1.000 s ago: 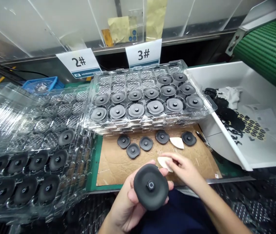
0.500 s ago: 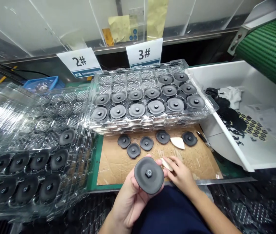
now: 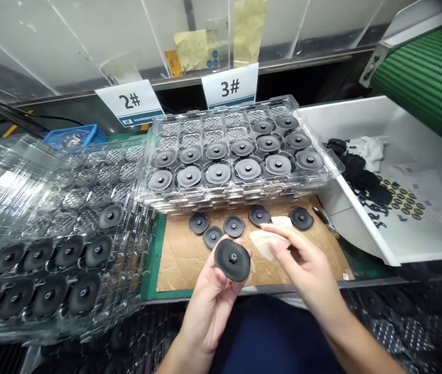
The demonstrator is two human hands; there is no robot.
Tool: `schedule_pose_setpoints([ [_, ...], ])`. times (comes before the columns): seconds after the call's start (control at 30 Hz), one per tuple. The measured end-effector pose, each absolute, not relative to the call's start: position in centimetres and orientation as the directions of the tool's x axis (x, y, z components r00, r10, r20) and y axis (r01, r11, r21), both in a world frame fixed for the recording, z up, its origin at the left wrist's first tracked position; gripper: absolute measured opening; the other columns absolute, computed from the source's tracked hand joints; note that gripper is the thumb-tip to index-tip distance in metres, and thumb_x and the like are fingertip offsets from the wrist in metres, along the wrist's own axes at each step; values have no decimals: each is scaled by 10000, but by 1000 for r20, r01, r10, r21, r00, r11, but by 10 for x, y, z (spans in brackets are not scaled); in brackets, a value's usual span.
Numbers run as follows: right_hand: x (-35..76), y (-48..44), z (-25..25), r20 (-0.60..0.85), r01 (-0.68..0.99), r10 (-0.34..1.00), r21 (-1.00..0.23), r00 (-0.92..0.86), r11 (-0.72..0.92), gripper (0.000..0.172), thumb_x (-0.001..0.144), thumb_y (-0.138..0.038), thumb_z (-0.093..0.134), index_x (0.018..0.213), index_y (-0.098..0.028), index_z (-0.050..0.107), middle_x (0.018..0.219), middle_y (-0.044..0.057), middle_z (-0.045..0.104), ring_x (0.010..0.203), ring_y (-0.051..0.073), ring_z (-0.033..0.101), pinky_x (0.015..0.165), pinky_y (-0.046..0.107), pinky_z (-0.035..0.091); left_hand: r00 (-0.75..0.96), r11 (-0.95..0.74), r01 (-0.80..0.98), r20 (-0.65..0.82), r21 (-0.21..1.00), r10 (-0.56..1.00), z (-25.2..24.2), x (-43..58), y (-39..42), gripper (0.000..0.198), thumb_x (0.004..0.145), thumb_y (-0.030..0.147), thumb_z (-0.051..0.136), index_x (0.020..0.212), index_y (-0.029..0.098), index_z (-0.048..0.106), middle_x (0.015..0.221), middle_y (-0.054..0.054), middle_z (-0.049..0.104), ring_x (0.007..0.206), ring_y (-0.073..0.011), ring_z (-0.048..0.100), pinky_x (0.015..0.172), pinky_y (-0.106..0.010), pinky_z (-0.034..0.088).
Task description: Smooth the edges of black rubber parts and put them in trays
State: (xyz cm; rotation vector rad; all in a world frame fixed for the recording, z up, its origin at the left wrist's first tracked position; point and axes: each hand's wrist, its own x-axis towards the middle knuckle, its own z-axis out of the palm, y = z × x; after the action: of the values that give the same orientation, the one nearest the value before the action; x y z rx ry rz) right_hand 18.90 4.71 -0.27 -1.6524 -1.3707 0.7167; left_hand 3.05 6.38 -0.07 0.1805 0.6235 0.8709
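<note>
In my left hand (image 3: 211, 304) is a round-cornered black disc (image 3: 226, 269) with a small metal nut at its centre, that face turned up toward me. Thumb and fingers grip it by the edge. Just to the right, my right hand (image 3: 312, 267) pinches a white wipe (image 3: 264, 241), slightly smeared by motion and apart from the disc. A second white piece (image 3: 282, 221) lies behind it, partly hidden by my fingers. Several similar discs (image 3: 234, 226) rest on the brown cardboard sheet (image 3: 190, 265) beyond my hands.
Behind the cardboard stands a stack of clear plastic trays (image 3: 224, 193), the top one partly filled with discs. More clear trays (image 3: 127, 249) stand left. At right, a white bin (image 3: 361, 223) holds black scraps and stickers. A pen (image 3: 323, 218) lies beside it.
My right hand has lifted the white wipe up and away from the cardboard, showing more of it. My left hand has drawn slightly left and up, with the disc still in it.
</note>
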Motion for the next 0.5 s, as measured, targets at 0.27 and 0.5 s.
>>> schedule_pose_setpoints([
  [0.27, 161, 55, 55, 192, 474, 949, -830, -251, 293, 204, 858, -123, 461, 1003, -183, 592, 909, 13, 644, 817, 133, 564, 753, 263, 439, 389, 618, -562, -484, 549, 784, 4, 26, 59, 495, 749, 242, 626, 1226, 236, 492, 1174, -91, 604, 1030, -217, 577, 888, -314, 459],
  [0.5, 156, 49, 52, 346, 460, 916, -792, -205, 402, 230, 810, -65, 475, 995, -145, 586, 834, 37, 648, 695, 133, 540, 661, 275, 426, 401, 605, -562, -453, 565, 796, 17, 25, 69, 478, 605, 252, 751, 1063, 256, 616, 1053, -38, 659, 963, -205, 611, 827, -254, 483],
])
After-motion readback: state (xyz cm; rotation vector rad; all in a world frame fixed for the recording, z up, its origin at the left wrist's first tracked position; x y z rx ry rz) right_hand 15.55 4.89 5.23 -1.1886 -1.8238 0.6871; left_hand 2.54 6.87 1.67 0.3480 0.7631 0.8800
